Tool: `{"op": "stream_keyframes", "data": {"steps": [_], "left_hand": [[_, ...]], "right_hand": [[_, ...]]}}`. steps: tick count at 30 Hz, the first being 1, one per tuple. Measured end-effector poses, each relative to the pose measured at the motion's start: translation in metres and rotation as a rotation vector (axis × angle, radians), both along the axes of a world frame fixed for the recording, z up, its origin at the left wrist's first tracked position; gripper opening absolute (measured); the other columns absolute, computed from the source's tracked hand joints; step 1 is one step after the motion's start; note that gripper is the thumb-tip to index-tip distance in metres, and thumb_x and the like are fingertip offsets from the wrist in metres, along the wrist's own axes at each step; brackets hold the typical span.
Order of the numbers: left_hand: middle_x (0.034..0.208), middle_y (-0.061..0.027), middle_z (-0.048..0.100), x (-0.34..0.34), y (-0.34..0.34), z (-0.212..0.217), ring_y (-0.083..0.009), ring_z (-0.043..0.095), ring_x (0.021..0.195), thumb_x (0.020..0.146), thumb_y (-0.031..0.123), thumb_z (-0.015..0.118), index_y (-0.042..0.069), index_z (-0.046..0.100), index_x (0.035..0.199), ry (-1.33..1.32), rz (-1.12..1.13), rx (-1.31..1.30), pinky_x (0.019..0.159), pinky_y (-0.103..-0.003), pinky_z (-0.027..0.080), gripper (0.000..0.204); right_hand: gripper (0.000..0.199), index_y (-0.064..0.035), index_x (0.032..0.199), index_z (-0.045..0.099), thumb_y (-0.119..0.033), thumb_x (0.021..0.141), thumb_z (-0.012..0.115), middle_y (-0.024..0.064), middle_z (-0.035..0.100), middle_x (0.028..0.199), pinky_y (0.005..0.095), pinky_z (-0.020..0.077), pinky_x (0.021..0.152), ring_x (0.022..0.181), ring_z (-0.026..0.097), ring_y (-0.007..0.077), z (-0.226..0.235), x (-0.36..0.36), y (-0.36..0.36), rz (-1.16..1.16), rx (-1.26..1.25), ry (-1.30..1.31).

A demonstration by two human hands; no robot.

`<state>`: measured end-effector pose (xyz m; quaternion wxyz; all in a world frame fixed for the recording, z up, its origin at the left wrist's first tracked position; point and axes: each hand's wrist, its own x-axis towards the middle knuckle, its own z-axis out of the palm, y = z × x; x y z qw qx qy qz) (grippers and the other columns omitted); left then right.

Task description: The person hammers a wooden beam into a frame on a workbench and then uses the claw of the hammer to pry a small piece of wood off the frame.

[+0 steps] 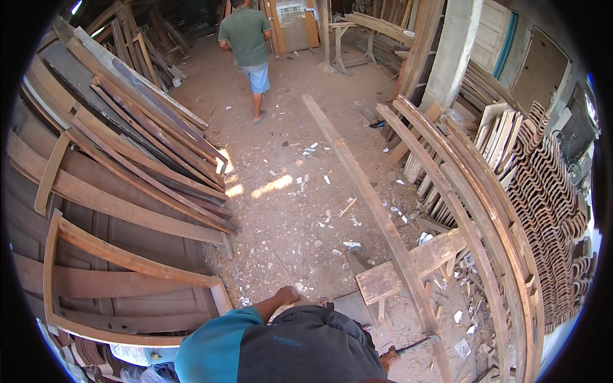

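Left fist free, right hand at the tool by the long plank

The left hand [287, 295] hangs clenched and empty over the dirt floor [287, 210]; the right hand [387, 357] is mostly hidden at a dark-handled tool [408, 346], grip unclear; 1 long plank [364, 191] crosses a short board [408, 265], so steady it first.

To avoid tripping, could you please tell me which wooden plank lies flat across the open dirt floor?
The long narrow brown wooden plank running diagonally down the floor's middle; the others lean stacked along the sides.
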<state>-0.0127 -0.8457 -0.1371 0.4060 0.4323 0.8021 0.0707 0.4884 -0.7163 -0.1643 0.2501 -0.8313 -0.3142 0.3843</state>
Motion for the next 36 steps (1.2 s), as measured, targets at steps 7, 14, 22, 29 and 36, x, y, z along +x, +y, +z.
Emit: {"op": "stream_keyframes", "data": {"steps": [7, 14, 22, 29, 36], "left_hand": [[0.109, -0.0284, 0.069, -0.003, -0.003, -0.02, -0.0411, 0.066, 0.109, 0.087, 0.052, 0.059, -0.003, 0.072, 0.109, -0.105, 0.048, -0.029, 0.093, -0.047, 0.052, 0.06], [0.115, -0.022, 0.068, -0.065, 0.175, 0.176, -0.0311, 0.067, 0.102, 0.087, 0.043, 0.071, -0.001, 0.015, 0.16, -0.07, 0.386, 0.617, 0.097, -0.041, 0.05, 0.102], [0.096, -0.0084, 0.07, -0.089, 0.274, 0.518, -0.015, 0.067, 0.084, 0.098, 0.033, 0.067, -0.002, 0.015, 0.159, -0.531, 0.146, 1.485, 0.081, -0.031, 0.055, 0.087], [0.14, -0.0281, 0.056, -0.024, 0.268, 0.289, -0.0369, 0.053, 0.133, 0.091, 0.048, 0.067, 0.0, 0.032, 0.155, -0.297, 0.084, 0.629, 0.113, -0.046, 0.041, 0.087], [0.162, -0.0341, 0.011, 0.107, 0.163, 0.088, -0.0495, 0.036, 0.142, 0.087, 0.049, 0.072, 0.005, 0.01, 0.161, -0.067, -0.436, 0.324, 0.116, -0.05, 0.036, 0.106]], "right_hand": [[0.046, 0.0084, 0.078, 0.063, -0.036, 0.089, 0.066, 0.0135, 0.057, 0.063, 0.0461, 0.0433, 0.059, 0.061, 0.055, 0.0285, 0.0, 0.002, -0.005, -0.005, -0.014, 0.006], [0.047, 0.0113, 0.081, 0.065, -0.035, 0.088, 0.067, 0.0154, 0.059, 0.065, 0.0479, 0.0449, 0.061, 0.063, 0.057, 0.0307, -0.002, 0.007, -0.003, 0.011, -0.02, 0.021], [0.048, 0.0171, 0.083, 0.065, -0.031, 0.088, 0.066, 0.0209, 0.063, 0.069, 0.0491, 0.0452, 0.058, 0.062, 0.058, 0.0332, 0.003, 0.004, -0.009, 0.056, 0.124, 0.051], [0.045, 0.0148, 0.072, 0.06, -0.026, 0.09, 0.065, 0.0201, 0.058, 0.061, 0.0471, 0.0404, 0.055, 0.058, 0.051, 0.028, -0.009, 0.0, -0.011, -0.001, 0.321, -0.188], [0.037, 0.0134, 0.067, 0.059, -0.02, 0.081, 0.067, 0.0174, 0.053, 0.056, 0.0491, 0.0383, 0.054, 0.054, 0.048, 0.0287, 0.008, 0.002, -0.008, 0.013, 0.208, -0.22]]}}
